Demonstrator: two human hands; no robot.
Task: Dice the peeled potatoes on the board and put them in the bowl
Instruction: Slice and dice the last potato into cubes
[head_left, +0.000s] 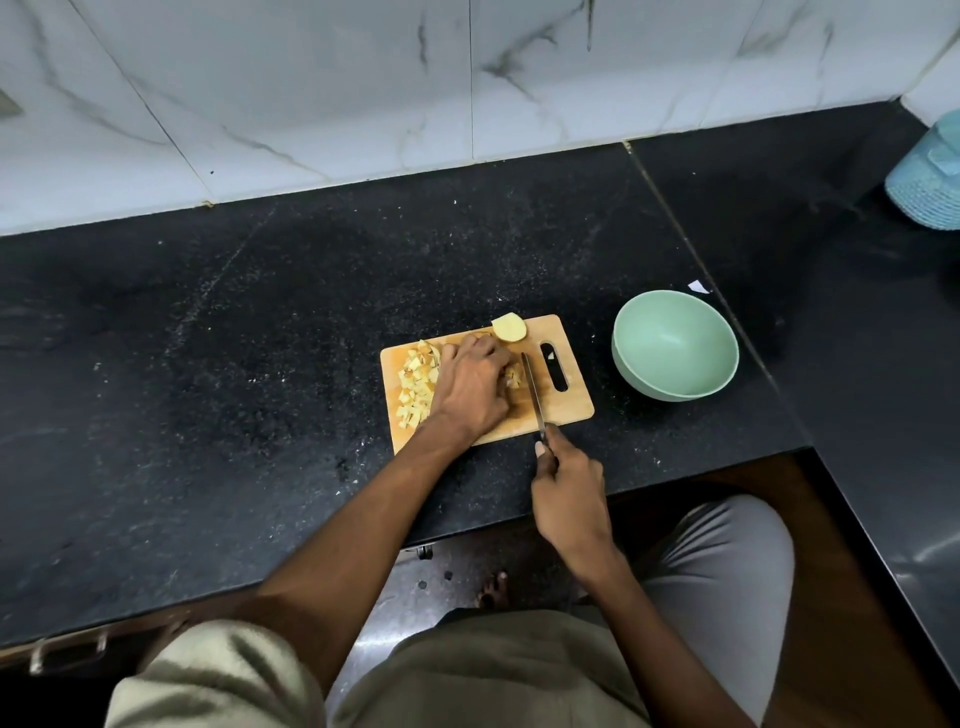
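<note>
Left hand (470, 387): my fingers curl over potato pieces (513, 375) mid-board (566, 405).
Right hand (569, 491): grips knife (532, 392), off the board's near edge.
Bowl (675, 345): beside the board, apart.

One head camera, looking steeply down from above, wide angle, near the black counter (260, 338), facing the marble wall (311, 88)

Your upper body is covered by a pale olive-beige shirt (467, 675) with short sleeves; the left sleeve (218, 670) ends above the elbow in soft folds. Both forearms are bare, with no watch, band or ring to be seen on the left hand (470, 387) or the right hand (569, 493). Your right leg wears light grey trousers (727, 582), creased at the knee. One bare foot (493, 590) shows below, without shoe or sock.
</note>
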